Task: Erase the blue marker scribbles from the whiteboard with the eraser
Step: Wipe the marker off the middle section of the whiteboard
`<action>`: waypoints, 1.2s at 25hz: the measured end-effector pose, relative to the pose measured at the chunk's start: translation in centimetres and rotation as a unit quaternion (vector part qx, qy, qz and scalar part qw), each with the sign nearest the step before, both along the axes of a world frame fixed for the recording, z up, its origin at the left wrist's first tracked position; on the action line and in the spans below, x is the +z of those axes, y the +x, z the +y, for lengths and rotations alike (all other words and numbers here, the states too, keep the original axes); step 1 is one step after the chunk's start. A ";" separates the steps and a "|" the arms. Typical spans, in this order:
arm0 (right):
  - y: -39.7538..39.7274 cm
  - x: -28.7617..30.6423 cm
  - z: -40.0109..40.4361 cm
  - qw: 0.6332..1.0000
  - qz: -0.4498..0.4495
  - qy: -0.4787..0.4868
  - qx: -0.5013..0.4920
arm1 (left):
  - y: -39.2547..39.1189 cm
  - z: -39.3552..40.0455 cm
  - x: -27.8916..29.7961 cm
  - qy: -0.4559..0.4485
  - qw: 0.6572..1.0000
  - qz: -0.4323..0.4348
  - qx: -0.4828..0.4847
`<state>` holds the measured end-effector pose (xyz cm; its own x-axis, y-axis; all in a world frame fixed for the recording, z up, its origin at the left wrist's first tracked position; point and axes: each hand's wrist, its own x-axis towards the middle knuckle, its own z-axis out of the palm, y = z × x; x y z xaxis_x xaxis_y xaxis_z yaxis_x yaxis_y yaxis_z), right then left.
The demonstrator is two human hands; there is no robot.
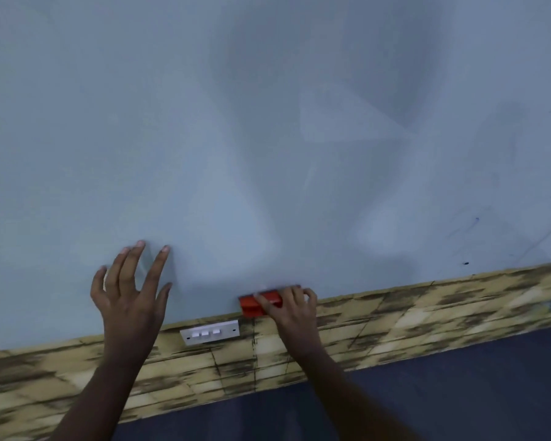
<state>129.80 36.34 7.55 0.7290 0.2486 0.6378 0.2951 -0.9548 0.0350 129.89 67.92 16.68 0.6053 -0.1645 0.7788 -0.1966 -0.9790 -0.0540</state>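
A pale whiteboard [268, 122] fills most of the view. My right hand [291, 310] grips a red eraser [255, 305] and holds it against the board's lower edge near the middle. My left hand [131, 291] rests on the board with fingers spread and straight, to the left of the eraser. Faint blue marker traces [471, 224] show on the board at the lower right, well to the right of the eraser.
Below the board runs a band of tan, stone-patterned wall covering [395, 319]. A white switch plate [210, 332] with three switches sits on it just under the board, between my hands. A dark blue surface [458, 393] lies below.
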 end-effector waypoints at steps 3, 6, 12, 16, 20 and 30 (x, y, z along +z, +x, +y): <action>-0.7 -2.1 -3.5 0.998 0.022 0.015 -0.053 | -1.4 3.1 0.3 -0.021 0.999 0.038 0.014; -1.1 -0.2 -7.6 0.952 0.004 0.256 -0.170 | -3.1 4.9 -0.2 -0.092 0.992 0.068 0.044; 0.1 10.6 -3.8 0.902 -0.100 0.414 -0.074 | -3.4 3.3 -3.1 -0.204 0.969 0.122 0.065; 1.1 16.6 2.1 0.948 -0.151 0.279 0.004 | -4.0 3.3 -5.0 -0.233 0.958 0.155 0.057; 1.7 16.0 9.4 0.967 -0.152 0.196 0.051 | -5.8 4.6 -8.5 -0.230 0.937 0.257 0.060; 1.8 1.2 21.2 0.956 -0.013 -0.178 0.233 | -10.1 11.6 -10.4 -0.232 0.907 0.318 0.148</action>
<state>131.57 57.59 8.70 0.4704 0.7470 0.4698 0.6804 -0.6460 0.3460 119.76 79.55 6.30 0.9211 0.3341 0.2000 0.2311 -0.8824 0.4099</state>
